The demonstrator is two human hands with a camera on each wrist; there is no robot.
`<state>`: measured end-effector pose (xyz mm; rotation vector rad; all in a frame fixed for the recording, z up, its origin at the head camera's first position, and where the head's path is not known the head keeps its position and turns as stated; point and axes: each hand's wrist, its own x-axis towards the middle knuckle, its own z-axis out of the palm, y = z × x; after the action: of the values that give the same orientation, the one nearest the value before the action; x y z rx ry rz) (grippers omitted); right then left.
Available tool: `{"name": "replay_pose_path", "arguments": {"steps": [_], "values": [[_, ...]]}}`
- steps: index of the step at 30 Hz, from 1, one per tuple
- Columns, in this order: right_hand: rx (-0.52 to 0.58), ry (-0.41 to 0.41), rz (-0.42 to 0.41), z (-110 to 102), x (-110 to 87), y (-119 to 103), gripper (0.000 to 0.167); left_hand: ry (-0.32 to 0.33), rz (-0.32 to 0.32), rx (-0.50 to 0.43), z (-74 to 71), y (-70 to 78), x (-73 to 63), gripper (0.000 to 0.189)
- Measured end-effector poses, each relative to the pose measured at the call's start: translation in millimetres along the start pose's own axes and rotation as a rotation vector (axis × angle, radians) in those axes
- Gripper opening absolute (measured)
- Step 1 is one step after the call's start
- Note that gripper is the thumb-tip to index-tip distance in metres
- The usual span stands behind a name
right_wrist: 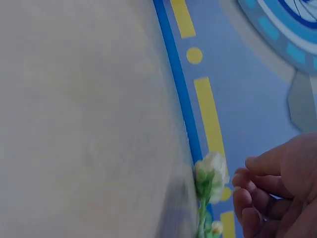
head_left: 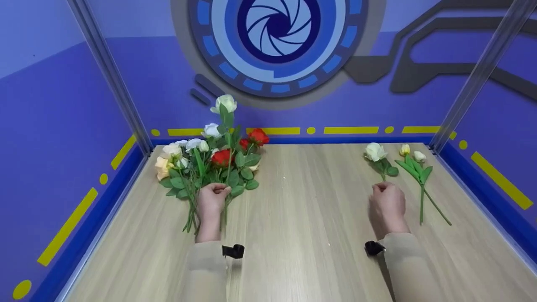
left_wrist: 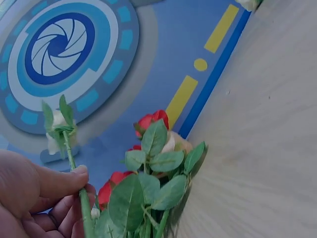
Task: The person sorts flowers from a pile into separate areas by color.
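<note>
My left hand (head_left: 212,201) pinches the green stem of a white rose (head_left: 225,104) between thumb and fingers. In the left wrist view the stem (left_wrist: 85,213) runs past the thumb, and the bloom (left_wrist: 58,130) stands above the hand. Below and around it lies a bunch of flowers with red roses (head_left: 222,157), white roses (head_left: 211,130) and a peach rose (head_left: 162,167). On the right, my right hand (head_left: 389,202) hovers just in front of another white rose (head_left: 375,152), its fingers loosely curled with nothing between them. The right wrist view shows that rose (right_wrist: 210,173) apart from the fingertips.
Right of the right hand lie tulips, a yellow one (head_left: 404,149) and a white one (head_left: 419,156), with crossing stems. Purple panels (head_left: 335,109) wall in the wooden table (head_left: 302,218) at the back and sides. Metal posts (head_left: 474,79) stand at its back corners.
</note>
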<state>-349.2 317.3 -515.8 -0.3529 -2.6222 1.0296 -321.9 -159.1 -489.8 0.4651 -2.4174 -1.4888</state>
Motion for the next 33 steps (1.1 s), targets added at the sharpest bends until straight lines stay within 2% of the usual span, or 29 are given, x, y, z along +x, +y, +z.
{"name": "replay_pose_path", "arguments": {"steps": [6,12,15,19,23,27,33], "values": [[0.039,-0.091,-0.116,19,-13.0,-33,0.029,-0.031,0.039,-0.07,13.4,10.5,-8.0,0.02],[0.151,-0.241,-0.148,40,-34.2,-68,0.023,-0.105,0.105,-0.155,32.8,20.8,-18.2,0.018],[0.232,-0.306,-0.17,50,-49.6,-85,0.02,-0.17,0.135,-0.229,42.5,28.0,-25.0,0.019],[0.341,-0.396,-0.247,62,-70.1,-104,0.019,-0.285,0.166,-0.314,56.3,36.5,-35.2,0.018],[0.423,-0.503,-0.306,71,-86.8,-116,0.024,-0.372,0.155,-0.356,69.2,41.8,-45.2,0.022],[0.491,-0.576,-0.283,78,-98.2,-121,0.027,-0.413,0.154,-0.393,80.7,42.4,-52.0,0.022],[0.587,-0.621,-0.205,84,-107.1,-124,0.027,-0.465,0.151,-0.458,95.2,42.8,-62.0,0.02]]}}
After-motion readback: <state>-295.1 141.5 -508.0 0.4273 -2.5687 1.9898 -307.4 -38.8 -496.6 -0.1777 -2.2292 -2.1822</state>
